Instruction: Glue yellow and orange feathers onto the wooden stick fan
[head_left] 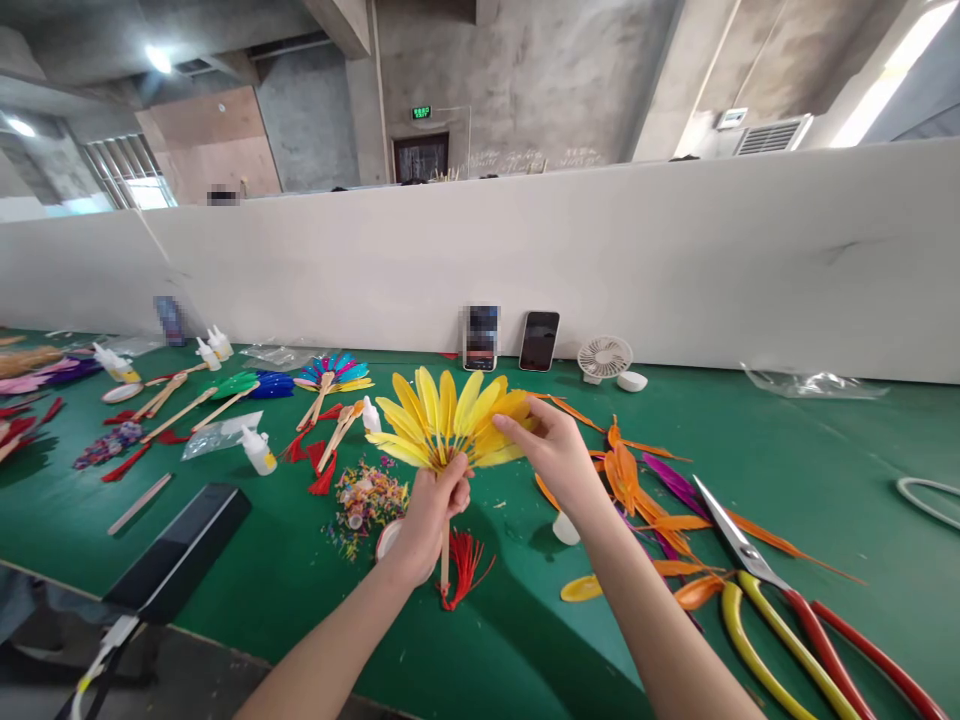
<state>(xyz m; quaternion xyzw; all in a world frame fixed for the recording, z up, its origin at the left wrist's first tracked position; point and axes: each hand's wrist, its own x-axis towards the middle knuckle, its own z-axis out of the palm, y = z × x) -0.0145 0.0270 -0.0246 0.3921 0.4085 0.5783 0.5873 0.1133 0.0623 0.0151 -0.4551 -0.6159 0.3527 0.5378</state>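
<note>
A fan of yellow feathers [431,412] stands spread in front of me, with a wooden stick and a red tassel [466,568] hanging below it. My left hand [439,505] is closed round the base of the feathers, at the top of the stick. At the fan's right side, my right hand [553,445] pinches an outer yellow feather between thumb and fingers. Orange feathers [626,480] and a few purple ones lie on the green table to the right. One loose yellow feather [581,588] lies nearer to me.
Large scissors [757,565] lie open at the right. Glue bottles [259,450], finished feather fans [334,375] and colourful scraps [367,500] are on the left. A black box [180,550] sits at the front left. Phones [539,341] and a small fan [604,357] stand by the white partition.
</note>
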